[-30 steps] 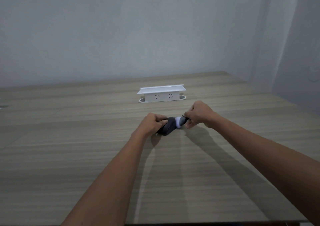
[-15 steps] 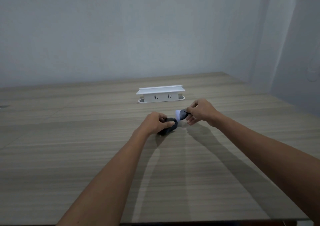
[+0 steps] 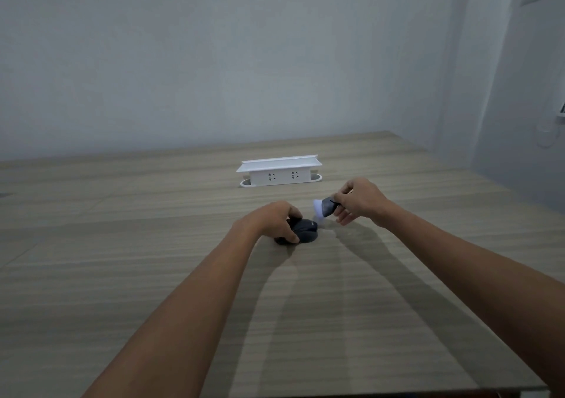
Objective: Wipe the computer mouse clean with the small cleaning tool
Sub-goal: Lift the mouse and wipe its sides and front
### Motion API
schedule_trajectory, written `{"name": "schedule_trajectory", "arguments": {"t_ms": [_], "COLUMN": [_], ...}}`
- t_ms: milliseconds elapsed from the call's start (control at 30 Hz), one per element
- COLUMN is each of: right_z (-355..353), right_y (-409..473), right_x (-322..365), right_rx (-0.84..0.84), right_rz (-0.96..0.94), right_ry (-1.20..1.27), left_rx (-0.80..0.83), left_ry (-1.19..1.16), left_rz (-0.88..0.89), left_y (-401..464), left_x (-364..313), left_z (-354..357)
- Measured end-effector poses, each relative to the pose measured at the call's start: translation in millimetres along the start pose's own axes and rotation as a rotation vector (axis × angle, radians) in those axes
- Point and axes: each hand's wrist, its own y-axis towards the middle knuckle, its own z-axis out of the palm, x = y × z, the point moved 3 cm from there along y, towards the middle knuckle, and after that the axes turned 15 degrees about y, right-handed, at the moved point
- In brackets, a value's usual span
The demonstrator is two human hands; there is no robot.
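A dark grey computer mouse (image 3: 305,230) lies on the wooden table (image 3: 153,275) near its middle. My left hand (image 3: 273,220) grips the mouse from the left side, thumb in front, fingers over its back. My right hand (image 3: 359,200) is raised just right of and above the mouse, pinching a small cleaning tool (image 3: 324,207) with a dark grey body and a white tip. The white tip points left toward the mouse and does not touch it.
A white power strip box (image 3: 279,171) with two sockets stands behind the hands, toward the wall. The table's right edge runs diagonally at the right and its near edge lies at the bottom. A grey wall rises behind the table.
The right hand has lifted the cleaning tool off the mouse and drawn it up and to the right. The left hand has lowered the mouse flat onto the table.
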Motion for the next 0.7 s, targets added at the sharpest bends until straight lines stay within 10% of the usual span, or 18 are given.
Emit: {"name": "schedule_trajectory", "arguments": {"t_ms": [267,500,700], "right_z": [7,13,17], "right_y": [-1,-2,-1], "right_x": [-2,0,0], "right_rx": [0.054,0.079,0.100], "right_rz": [0.007,-0.009,-0.015], "right_ry": [-0.011,-0.036,-0.076], "left_rx": [-0.064,-0.369,-0.230], "left_ry": [0.114,-0.136,-0.407], "left_rz": [0.104,-0.157,-0.246], "left_y": [-8,-34,-31], "left_x": [5,26,14], "left_z": [-3,1,17]}}
